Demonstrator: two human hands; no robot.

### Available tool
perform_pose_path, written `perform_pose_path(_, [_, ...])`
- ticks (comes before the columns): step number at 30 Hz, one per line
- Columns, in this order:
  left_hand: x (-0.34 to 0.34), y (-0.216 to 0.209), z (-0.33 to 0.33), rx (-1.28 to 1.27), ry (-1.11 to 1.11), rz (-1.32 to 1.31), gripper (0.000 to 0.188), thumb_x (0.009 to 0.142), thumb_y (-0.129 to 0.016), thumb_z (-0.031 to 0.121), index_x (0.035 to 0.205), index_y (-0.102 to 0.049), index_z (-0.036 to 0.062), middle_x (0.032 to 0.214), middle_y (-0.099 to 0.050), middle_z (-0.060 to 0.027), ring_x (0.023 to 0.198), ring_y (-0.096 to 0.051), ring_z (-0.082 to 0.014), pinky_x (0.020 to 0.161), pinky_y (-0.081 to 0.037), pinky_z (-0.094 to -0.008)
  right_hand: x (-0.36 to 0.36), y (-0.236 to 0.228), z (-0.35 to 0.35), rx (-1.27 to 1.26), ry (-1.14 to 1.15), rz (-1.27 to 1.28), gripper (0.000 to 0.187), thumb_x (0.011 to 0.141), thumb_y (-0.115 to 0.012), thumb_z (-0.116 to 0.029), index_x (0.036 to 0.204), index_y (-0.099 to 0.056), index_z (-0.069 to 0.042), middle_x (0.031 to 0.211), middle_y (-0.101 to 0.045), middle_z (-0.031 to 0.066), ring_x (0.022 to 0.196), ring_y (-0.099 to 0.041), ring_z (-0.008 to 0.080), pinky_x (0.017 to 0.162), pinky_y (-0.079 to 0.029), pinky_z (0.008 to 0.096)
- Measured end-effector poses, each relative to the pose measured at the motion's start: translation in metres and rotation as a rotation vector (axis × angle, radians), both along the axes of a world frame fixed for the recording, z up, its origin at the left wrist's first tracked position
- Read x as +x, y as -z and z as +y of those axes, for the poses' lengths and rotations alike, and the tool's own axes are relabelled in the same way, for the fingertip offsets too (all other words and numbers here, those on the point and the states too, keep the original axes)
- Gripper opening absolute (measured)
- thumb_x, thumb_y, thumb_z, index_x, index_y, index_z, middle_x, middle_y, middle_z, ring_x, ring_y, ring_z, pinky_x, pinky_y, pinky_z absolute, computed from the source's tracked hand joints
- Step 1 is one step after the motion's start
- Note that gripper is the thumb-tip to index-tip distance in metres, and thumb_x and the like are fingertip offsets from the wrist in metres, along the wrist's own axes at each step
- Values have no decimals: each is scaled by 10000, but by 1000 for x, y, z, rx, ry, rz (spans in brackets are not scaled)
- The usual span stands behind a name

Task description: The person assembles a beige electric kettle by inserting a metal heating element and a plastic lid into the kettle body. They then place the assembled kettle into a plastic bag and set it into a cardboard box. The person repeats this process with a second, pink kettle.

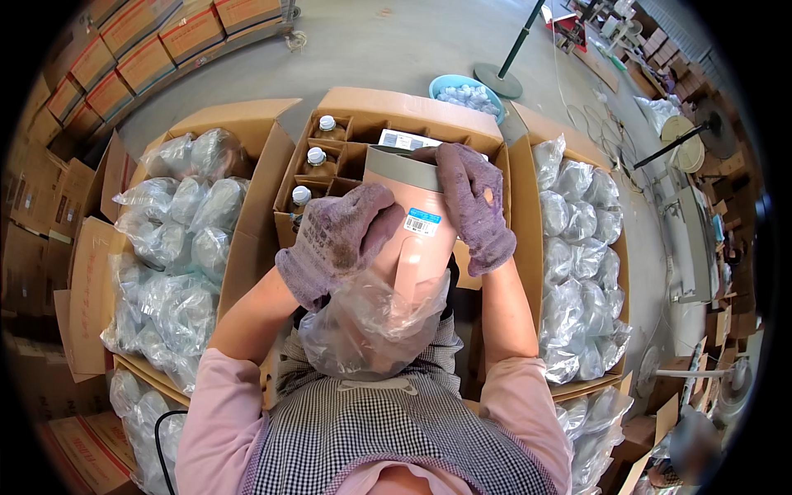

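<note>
A large pink tumbler (421, 198) with a grey rim, a handle and a blue-and-white barcode label is between my hands, over the middle carton. A clear plastic bag (371, 322) surrounds its lower end and handle. My right hand (476, 206), in a worn purple glove, wraps around the tumbler's upper right side at the rim. My left hand (342, 239), gloved alike, is closed against the left side, its curled fingers seeming to pinch the bag; the fingertips are partly hidden. The divided carton (396, 103) beyond holds several white-capped bottles (318, 161) at its left.
Open cartons of plastic-wrapped items stand left (194, 198) and right (577, 256) of me. A blue basin (464, 89) and a round-based pole (498, 81) are beyond the middle carton. Stacked boxes (144, 66) fill the far left; a fan (685, 140) stands far right.
</note>
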State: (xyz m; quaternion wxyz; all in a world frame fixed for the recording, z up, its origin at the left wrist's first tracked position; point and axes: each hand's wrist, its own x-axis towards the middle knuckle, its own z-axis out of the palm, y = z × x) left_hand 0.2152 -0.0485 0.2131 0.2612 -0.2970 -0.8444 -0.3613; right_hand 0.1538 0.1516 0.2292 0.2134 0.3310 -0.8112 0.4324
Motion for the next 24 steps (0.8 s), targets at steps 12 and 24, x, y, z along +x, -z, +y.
perform_pose_path(12, [8, -26, 38, -240, -108, 18, 199, 850, -728, 188, 838, -551, 96, 714, -587, -74, 560, -611, -285, 489, -466, -382, -9, 8, 11, 238, -14, 350, 349, 805, -644, -152, 1107, -586, 12, 950, -632, 178, 888, -624, 370, 771, -502, 453])
perform_pose_path(24, [7, -32, 38, -244, 38, 57, 144, 818, -690, 133, 822, -558, 75, 724, -560, -87, 597, -610, -272, 501, -473, -377, -7, 1, 15, 335, 8, 457, 360, 796, -626, -87, 1146, -585, -14, 1006, -626, 159, 914, -630, 348, 814, -518, 440])
